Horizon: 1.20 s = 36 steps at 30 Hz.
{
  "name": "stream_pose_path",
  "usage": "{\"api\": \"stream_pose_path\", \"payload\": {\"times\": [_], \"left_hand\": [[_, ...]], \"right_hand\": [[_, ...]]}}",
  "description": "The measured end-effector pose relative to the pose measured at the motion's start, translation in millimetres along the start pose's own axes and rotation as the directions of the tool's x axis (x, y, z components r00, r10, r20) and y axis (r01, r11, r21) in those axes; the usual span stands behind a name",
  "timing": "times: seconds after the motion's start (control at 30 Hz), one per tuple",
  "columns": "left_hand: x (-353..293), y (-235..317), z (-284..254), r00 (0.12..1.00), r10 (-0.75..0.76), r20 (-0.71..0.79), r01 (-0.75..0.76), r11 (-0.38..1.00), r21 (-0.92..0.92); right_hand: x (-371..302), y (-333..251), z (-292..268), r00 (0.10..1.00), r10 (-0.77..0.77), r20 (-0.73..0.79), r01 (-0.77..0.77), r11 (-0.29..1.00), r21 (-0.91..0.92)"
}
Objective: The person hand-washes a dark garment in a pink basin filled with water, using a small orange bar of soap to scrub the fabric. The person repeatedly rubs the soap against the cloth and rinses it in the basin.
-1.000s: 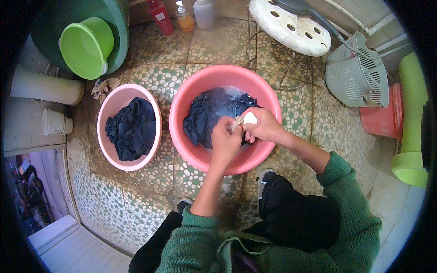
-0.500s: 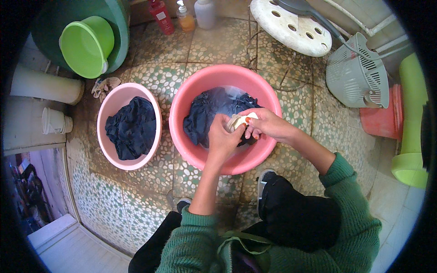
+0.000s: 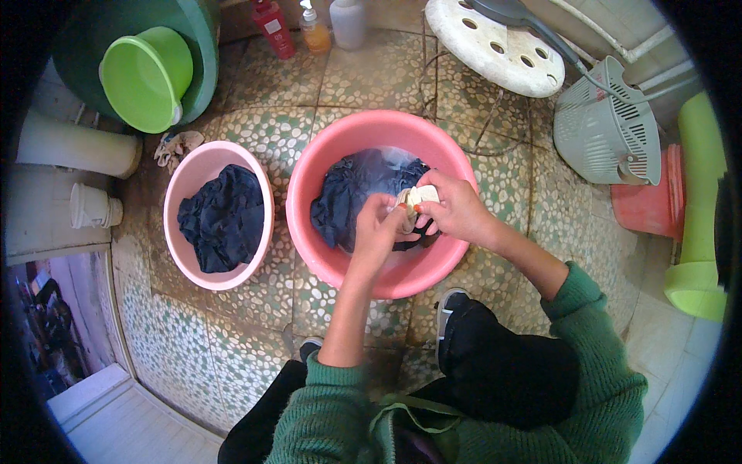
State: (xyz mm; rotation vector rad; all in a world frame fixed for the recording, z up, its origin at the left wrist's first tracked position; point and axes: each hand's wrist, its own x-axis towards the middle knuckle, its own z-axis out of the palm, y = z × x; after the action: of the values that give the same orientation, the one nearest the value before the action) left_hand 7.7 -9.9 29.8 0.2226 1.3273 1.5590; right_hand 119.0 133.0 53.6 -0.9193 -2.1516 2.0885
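Above the large pink basin [image 3: 318,155], my two hands meet around a small cream-coloured bar of soap [image 3: 423,194]. My right hand [image 3: 461,213] pinches the bar between thumb and fingers. Beige, thin wrapping-like material [image 3: 406,203] bunches at its left end, gripped by the closed fingers of my left hand [image 3: 377,232]. Below, dark navy clothes [image 3: 340,189] lie wet in cloudy water, partly hidden by my hands.
A smaller pale pink basin [image 3: 176,246] with dark cloth [image 3: 222,220] stands left. Farther off are a green bucket [image 3: 151,77], several bottles [image 3: 315,31], a white stool [image 3: 495,46] with a shower head, and a grey basket [image 3: 591,124].
The bar has turned slightly and shows more of its face. My right hand has shifted a little right, and my left fingers have moved around the wrapping-like material.
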Motion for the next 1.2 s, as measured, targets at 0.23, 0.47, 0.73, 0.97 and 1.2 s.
{"api": "stream_pose_path", "payload": {"times": [0.23,0.47,0.73,0.97,1.2], "left_hand": [[-2.8,5.4,3.5,1.000,-0.015,-0.006,0.016,0.999,0.031],[-3.1,-1.2,10.4,0.997,0.069,-0.020,-0.065,0.985,0.157],[-2.0,5.6,3.3,0.994,-0.007,-0.110,0.002,0.999,-0.048],[-0.2,3.2,-0.2,0.993,-0.019,-0.114,0.008,0.995,-0.099],[-6.4,8.6,9.6,0.998,0.032,-0.054,-0.032,0.999,0.003]], "right_hand": [[-4.9,-25.5,-9.6,0.992,0.124,0.031,-0.120,0.987,-0.111],[3.7,5.1,-4.8,0.956,-0.272,0.109,0.289,0.807,-0.514],[2.9,4.3,-8.6,0.999,-0.033,-0.009,0.029,0.964,-0.263],[-2.0,-5.4,4.1,0.996,0.030,0.089,-0.031,0.999,0.007],[0.9,13.5,14.9,0.880,-0.469,0.077,0.434,0.728,-0.531]]}}
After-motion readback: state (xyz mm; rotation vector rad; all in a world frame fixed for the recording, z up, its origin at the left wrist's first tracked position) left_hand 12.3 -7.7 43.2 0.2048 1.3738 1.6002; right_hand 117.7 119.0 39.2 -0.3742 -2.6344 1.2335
